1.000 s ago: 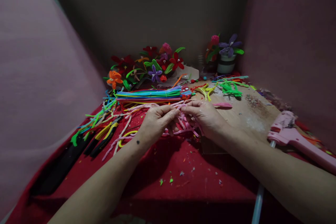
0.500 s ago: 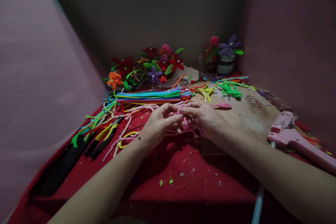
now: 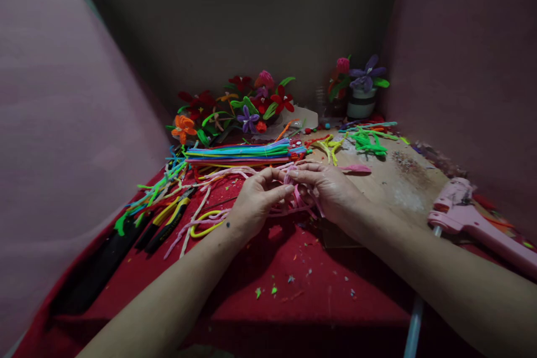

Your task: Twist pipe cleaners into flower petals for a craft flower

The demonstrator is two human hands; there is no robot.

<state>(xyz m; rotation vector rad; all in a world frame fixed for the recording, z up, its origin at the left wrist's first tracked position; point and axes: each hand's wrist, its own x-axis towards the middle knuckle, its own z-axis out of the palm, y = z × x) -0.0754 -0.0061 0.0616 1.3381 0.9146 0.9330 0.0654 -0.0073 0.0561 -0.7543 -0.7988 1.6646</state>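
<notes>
the red-covered surface [image 3: 235, 291] spreads beneath both hands, its near edge well in front of them, the cloth between strewn with small scraps and leaving the widest room for moving. the cardboard [image 3: 413, 179] lies beyond and right of the right hand [image 3: 331, 190]. well to that hand's right sits the pink glue gun [image 3: 455, 210], its stick running down behind the forearm. beyond both hands lies the bundle of stems [image 3: 239, 151], crowding the far side. left of the left hand [image 3: 255, 201] are the pliers [image 3: 168, 221], with loose strands between. the left hand is curved, a gap inside its thumb and forefinger, their tips closed at the pink strand [image 3: 288, 177]; the right hand's thumb and forefinger pinch that same strand, which sits between the hands.
</notes>
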